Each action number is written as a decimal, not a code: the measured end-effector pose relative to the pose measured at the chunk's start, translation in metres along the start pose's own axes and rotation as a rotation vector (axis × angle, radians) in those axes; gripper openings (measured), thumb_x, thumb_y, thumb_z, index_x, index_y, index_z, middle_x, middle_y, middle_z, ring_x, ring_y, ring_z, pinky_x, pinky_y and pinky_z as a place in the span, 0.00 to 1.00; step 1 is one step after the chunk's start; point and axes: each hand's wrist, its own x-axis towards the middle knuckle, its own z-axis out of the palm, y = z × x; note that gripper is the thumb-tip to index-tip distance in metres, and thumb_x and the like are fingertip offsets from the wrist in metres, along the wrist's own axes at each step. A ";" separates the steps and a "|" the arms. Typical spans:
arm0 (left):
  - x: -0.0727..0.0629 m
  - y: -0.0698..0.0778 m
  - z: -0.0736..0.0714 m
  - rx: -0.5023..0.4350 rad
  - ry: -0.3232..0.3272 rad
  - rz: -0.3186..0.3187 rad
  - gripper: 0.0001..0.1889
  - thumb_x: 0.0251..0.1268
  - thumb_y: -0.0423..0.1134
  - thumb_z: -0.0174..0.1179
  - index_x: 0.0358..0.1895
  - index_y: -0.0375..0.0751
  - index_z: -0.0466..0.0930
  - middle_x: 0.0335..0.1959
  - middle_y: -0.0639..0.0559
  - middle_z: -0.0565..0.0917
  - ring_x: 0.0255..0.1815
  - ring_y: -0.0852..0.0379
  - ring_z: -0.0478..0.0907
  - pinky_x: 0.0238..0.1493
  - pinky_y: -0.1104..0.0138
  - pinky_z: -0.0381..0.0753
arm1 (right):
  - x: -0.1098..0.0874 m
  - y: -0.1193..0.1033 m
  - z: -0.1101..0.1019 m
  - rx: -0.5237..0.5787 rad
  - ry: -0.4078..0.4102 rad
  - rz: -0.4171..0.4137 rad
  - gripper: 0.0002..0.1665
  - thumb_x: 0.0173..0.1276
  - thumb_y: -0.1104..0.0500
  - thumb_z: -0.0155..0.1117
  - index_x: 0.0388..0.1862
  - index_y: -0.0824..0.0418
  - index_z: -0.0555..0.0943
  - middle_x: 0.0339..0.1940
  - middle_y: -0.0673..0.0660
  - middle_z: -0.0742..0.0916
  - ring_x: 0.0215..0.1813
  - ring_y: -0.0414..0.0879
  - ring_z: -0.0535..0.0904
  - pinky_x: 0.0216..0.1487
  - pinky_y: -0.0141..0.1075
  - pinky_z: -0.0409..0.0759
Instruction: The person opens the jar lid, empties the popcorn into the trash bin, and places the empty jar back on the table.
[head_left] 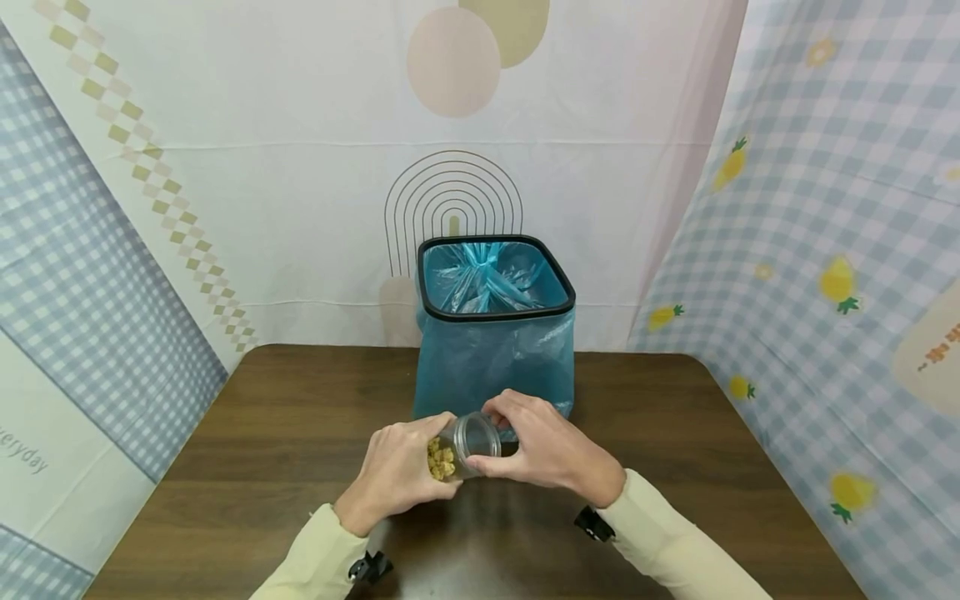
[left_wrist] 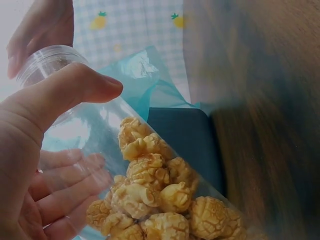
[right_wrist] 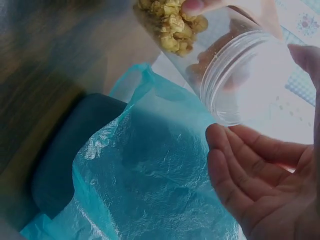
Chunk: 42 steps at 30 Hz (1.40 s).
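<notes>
Jar (head_left: 467, 447): tipped, popcorn (left_wrist: 150, 185) inside
Left grip (head_left: 401, 467): holds jar
Right grip (head_left: 542, 446): at jar's mouth (right_wrist: 218, 75); I can't tell if holding

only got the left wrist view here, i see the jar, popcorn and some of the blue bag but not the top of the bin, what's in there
Observer: In the head view, the bag is bunched into a twist inside the bin.
Operator: ok and where's the thumb of the right hand, i just get part of that hand
Observer: The head view shows that thumb at the near edge of the mouth of the jar.
</notes>
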 end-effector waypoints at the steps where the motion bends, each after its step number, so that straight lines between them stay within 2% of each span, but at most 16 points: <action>1: 0.000 0.000 0.000 -0.001 0.000 0.001 0.36 0.35 0.54 0.84 0.55 0.53 0.84 0.36 0.61 0.90 0.27 0.68 0.80 0.29 0.72 0.79 | 0.000 0.000 0.000 0.003 -0.003 -0.013 0.34 0.64 0.31 0.74 0.55 0.56 0.84 0.43 0.47 0.85 0.42 0.38 0.81 0.43 0.31 0.84; 8: -0.001 0.000 0.000 -0.030 0.005 0.001 0.37 0.35 0.53 0.85 0.55 0.51 0.84 0.38 0.59 0.91 0.29 0.63 0.84 0.31 0.71 0.82 | -0.005 0.004 -0.004 0.026 -0.024 -0.158 0.44 0.58 0.44 0.83 0.70 0.58 0.78 0.62 0.51 0.84 0.60 0.44 0.83 0.59 0.38 0.87; 12: -0.002 0.000 0.001 -0.028 0.013 0.002 0.37 0.34 0.52 0.85 0.56 0.50 0.84 0.39 0.59 0.91 0.30 0.63 0.85 0.31 0.70 0.83 | -0.008 0.005 -0.007 0.041 -0.025 -0.221 0.51 0.56 0.48 0.86 0.76 0.60 0.73 0.70 0.54 0.81 0.67 0.47 0.81 0.63 0.42 0.86; 14: -0.001 0.000 0.001 -0.025 0.017 0.003 0.37 0.34 0.53 0.85 0.56 0.50 0.84 0.39 0.60 0.91 0.30 0.63 0.85 0.32 0.70 0.83 | -0.008 0.004 -0.008 0.049 -0.014 -0.211 0.51 0.57 0.46 0.85 0.76 0.59 0.73 0.71 0.54 0.81 0.68 0.48 0.81 0.64 0.43 0.86; 17: -0.001 0.000 0.000 -0.022 0.015 0.003 0.37 0.34 0.53 0.85 0.55 0.52 0.84 0.39 0.59 0.91 0.29 0.63 0.85 0.31 0.70 0.83 | -0.007 0.002 -0.007 0.055 0.010 -0.153 0.49 0.61 0.39 0.80 0.75 0.60 0.74 0.67 0.54 0.83 0.65 0.48 0.82 0.63 0.43 0.86; 21: -0.001 0.000 0.000 -0.014 0.010 0.005 0.36 0.35 0.53 0.85 0.56 0.52 0.84 0.39 0.59 0.91 0.29 0.64 0.84 0.31 0.70 0.82 | -0.006 0.000 -0.005 0.041 0.018 -0.037 0.45 0.63 0.31 0.74 0.68 0.60 0.80 0.56 0.51 0.86 0.55 0.46 0.85 0.55 0.39 0.87; 24: -0.001 0.000 0.000 -0.015 0.007 0.003 0.36 0.36 0.53 0.85 0.56 0.53 0.84 0.38 0.60 0.91 0.28 0.64 0.83 0.30 0.70 0.81 | -0.005 -0.001 -0.002 0.026 -0.001 0.031 0.40 0.64 0.29 0.72 0.61 0.57 0.83 0.48 0.47 0.86 0.46 0.40 0.83 0.48 0.34 0.86; 28: -0.001 0.001 0.000 -0.020 0.004 0.001 0.36 0.36 0.53 0.85 0.56 0.53 0.84 0.38 0.59 0.91 0.28 0.64 0.83 0.30 0.71 0.81 | -0.005 -0.002 0.000 0.038 -0.021 0.058 0.36 0.64 0.30 0.72 0.57 0.55 0.84 0.44 0.45 0.85 0.43 0.37 0.80 0.45 0.32 0.84; 33: -0.001 0.002 0.001 -0.021 0.008 0.012 0.36 0.36 0.53 0.85 0.55 0.52 0.83 0.38 0.60 0.91 0.29 0.63 0.84 0.31 0.70 0.82 | -0.005 0.000 0.000 0.074 -0.031 0.017 0.36 0.63 0.35 0.76 0.61 0.56 0.82 0.47 0.47 0.85 0.47 0.41 0.82 0.49 0.37 0.87; 38: 0.000 0.002 0.001 -0.031 0.021 0.017 0.36 0.34 0.53 0.85 0.54 0.52 0.84 0.39 0.60 0.91 0.30 0.63 0.85 0.32 0.69 0.83 | -0.007 0.003 -0.004 0.090 -0.068 -0.090 0.43 0.61 0.44 0.80 0.71 0.57 0.76 0.61 0.50 0.83 0.58 0.44 0.81 0.56 0.44 0.88; 42: 0.000 0.002 0.002 -0.035 0.018 0.018 0.37 0.33 0.53 0.86 0.55 0.51 0.84 0.40 0.60 0.91 0.31 0.62 0.86 0.33 0.69 0.84 | -0.010 0.004 -0.008 0.077 -0.081 -0.141 0.50 0.59 0.49 0.84 0.77 0.58 0.71 0.70 0.52 0.80 0.66 0.46 0.79 0.62 0.45 0.86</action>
